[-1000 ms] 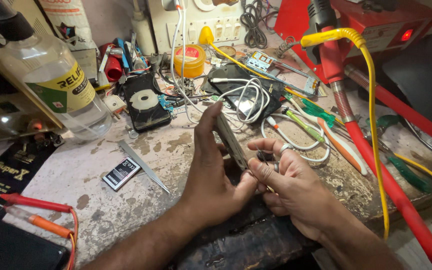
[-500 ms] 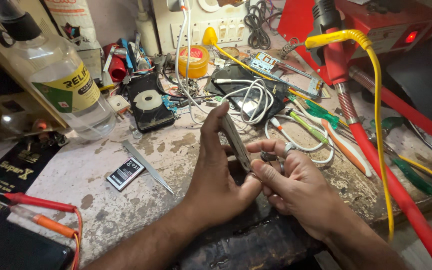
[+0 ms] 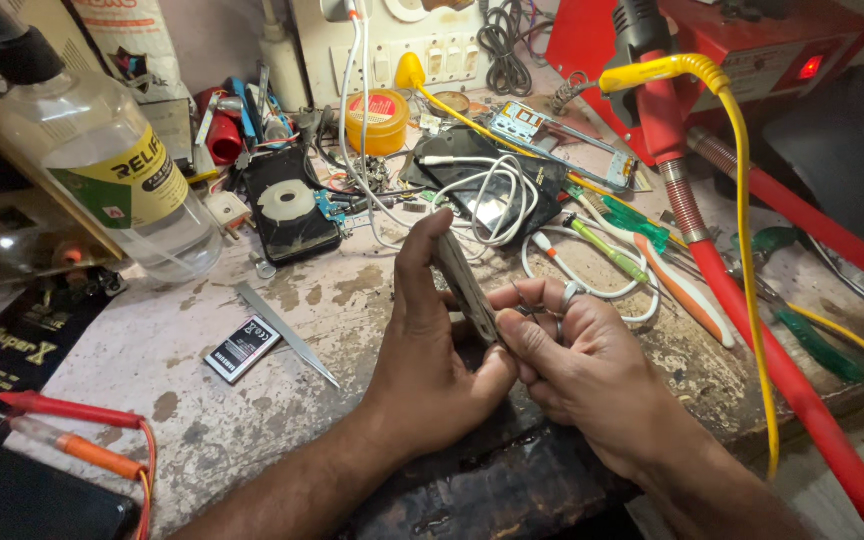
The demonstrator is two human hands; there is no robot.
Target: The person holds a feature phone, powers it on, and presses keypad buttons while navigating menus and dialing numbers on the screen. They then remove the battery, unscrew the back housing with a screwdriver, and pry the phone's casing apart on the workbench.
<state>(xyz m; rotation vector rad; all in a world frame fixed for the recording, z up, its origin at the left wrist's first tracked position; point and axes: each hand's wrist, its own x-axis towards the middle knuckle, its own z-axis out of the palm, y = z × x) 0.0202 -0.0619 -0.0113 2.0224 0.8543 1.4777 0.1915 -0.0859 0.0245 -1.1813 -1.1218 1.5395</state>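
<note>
My left hand (image 3: pixel 422 350) grips a slim dark phone (image 3: pixel 464 285) held on edge above the worn workbench (image 3: pixel 182 410), thumb along its near side. My right hand (image 3: pixel 577 365) presses against the phone's right face and pinches thin metal tweezers (image 3: pixel 524 300) between thumb and fingers; a ring shows on one finger. The tweezers' tips touch the phone's edge, partly hidden by my fingers.
A clear liquid bottle (image 3: pixel 102 170) stands at left. A small battery (image 3: pixel 242 348) and a metal blade (image 3: pixel 287 335) lie near my left hand. An opened phone back (image 3: pixel 290 205), white cables (image 3: pixel 482 195), screwdrivers (image 3: pixel 607 250), a yellow tin (image 3: pixel 377 120), red probes (image 3: pixel 62 410) and a red hose (image 3: pixel 752 340) crowd around.
Both hands have shifted slightly with the phone, which has tilted a little more upright; my right fingers have closed nearer the phone's edge with the tweezers.
</note>
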